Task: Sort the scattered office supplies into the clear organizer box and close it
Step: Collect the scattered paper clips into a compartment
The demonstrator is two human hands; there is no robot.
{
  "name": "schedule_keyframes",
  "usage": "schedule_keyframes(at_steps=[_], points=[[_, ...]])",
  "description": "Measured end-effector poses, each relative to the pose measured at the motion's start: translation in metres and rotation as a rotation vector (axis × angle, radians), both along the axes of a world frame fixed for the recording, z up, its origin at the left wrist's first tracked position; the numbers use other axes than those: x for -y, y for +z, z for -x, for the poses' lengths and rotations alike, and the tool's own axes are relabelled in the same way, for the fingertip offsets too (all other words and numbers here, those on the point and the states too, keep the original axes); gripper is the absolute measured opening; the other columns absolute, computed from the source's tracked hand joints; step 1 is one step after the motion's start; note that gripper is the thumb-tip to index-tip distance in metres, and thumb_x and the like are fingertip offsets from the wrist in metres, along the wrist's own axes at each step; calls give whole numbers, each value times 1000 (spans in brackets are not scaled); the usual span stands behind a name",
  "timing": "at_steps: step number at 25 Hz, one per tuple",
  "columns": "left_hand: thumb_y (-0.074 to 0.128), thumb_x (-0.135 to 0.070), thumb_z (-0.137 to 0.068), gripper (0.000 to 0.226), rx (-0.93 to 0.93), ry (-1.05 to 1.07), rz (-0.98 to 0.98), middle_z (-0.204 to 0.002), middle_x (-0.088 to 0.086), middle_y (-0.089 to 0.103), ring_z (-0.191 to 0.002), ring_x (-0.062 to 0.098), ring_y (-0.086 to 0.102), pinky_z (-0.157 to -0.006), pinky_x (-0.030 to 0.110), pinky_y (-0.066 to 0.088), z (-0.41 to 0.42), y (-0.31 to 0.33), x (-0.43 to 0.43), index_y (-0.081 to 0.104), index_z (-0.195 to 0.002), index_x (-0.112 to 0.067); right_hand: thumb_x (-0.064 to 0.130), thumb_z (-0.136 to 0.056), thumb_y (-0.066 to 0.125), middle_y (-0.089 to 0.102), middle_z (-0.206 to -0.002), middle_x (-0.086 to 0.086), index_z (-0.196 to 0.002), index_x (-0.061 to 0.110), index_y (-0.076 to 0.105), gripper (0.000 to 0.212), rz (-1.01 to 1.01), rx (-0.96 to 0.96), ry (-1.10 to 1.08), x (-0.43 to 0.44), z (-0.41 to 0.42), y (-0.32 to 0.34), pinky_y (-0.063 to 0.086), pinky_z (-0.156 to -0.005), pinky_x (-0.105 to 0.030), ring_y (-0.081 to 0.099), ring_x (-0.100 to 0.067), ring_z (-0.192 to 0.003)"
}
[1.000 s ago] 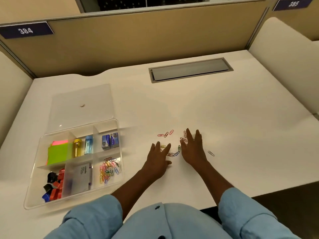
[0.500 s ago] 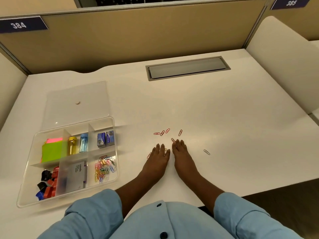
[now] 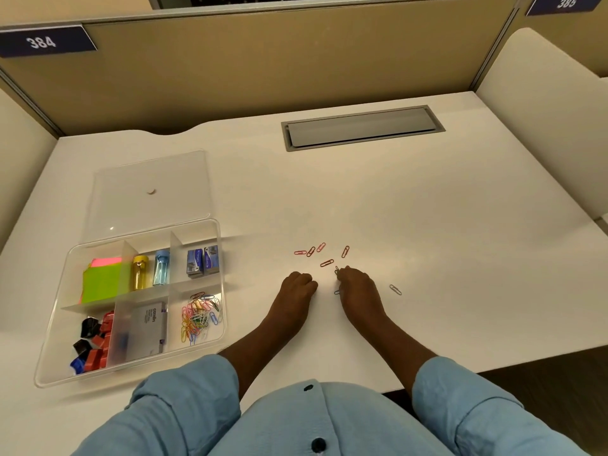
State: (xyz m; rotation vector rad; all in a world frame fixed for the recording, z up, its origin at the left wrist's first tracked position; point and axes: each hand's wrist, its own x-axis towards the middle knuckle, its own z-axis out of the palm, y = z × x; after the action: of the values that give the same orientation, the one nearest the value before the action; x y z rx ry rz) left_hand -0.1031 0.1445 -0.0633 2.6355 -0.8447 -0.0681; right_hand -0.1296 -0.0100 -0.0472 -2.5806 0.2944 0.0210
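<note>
Curling both hands on the table [image 3: 427, 225], we keep left hand [image 3: 296, 286] fisted, fingers together; right hand [image 3: 357, 284] fingers pinch paper clips [image 3: 337, 271] beside the organizer box [image 3: 221, 278].

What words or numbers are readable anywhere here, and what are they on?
"384": dark blue sign on the partition, upper left.
"385": dark blue sign on the partition, upper right, partly cut off.
"camlin": white box in the organizer, printed sideways; the smaller print beside it is too small to read.
Blue staple boxes: printing too small to read.
Nothing else carries text.
</note>
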Motion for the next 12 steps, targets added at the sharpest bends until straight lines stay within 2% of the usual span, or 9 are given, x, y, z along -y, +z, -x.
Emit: schedule_keyframes(at_steps=[2, 3, 5, 7, 10, 12], points=[[57, 4, -80, 14, -88, 106, 51, -81, 11, 64, -80, 27, 55, -68, 26, 36, -6, 3, 3, 67, -84, -5, 1, -91, 48, 65, -85, -6, -88, 2, 67, 19, -128, -17, -108, 1, -3, 3, 37, -54, -5, 64, -15, -72], [50, 3, -85, 17, -128, 138, 46, -83, 13, 63, -83, 27, 54, -68, 26, 32, -10, 4, 5, 66, -85, -5, 0, -89, 50, 67, -85, -7, -87, 2, 68, 18, -175, -11, -159, 0, -4, 4, 43, -57, -7, 66, -17, -72], [44, -2, -90, 20, -203, 176, 27, -89, 14, 62, -89, 29, 53, -69, 25, 27, -16, 6, 9, 63, -86, -4, -1, -85, 55, 70, -82, -10, -82, 1, 69, 15, -206, 28, -236, 0, -7, 6, 50, -63, -21, 66, -19, -71], [44, -6, -93, 17, -256, 209, 33, -98, 14, 61, -95, 30, 52, -70, 25, 29, -19, 6, 10, 60, -94, -3, -1, -83, 59, 71, -81, -11, -82, 2, 71, 12, -255, 60, -307, 0, -8, 9, 45, -65, -18, 62, -16, -71], [45, -9, -93, 22, -321, 216, 46, -109, 13, 56, -102, 29, 47, -80, 28, 35, -19, 4, 9, 54, -112, -3, -2, -79, 62, 72, -84, -8, -84, 2, 73, 13, -319, 65, -405, 3, -12, 13, 38, -62, -4, 61, -13, -74], [46, -4, -90, 23, -347, 182, 25, -106, 14, 55, -101, 29, 48, -82, 32, 40, -20, 6, 7, 53, -112, -3, -2, -77, 64, 73, -85, -8, -85, 3, 74, 13, -413, 43, -502, 4, -16, 18, 42, -61, -7, 63, -15, -74]])
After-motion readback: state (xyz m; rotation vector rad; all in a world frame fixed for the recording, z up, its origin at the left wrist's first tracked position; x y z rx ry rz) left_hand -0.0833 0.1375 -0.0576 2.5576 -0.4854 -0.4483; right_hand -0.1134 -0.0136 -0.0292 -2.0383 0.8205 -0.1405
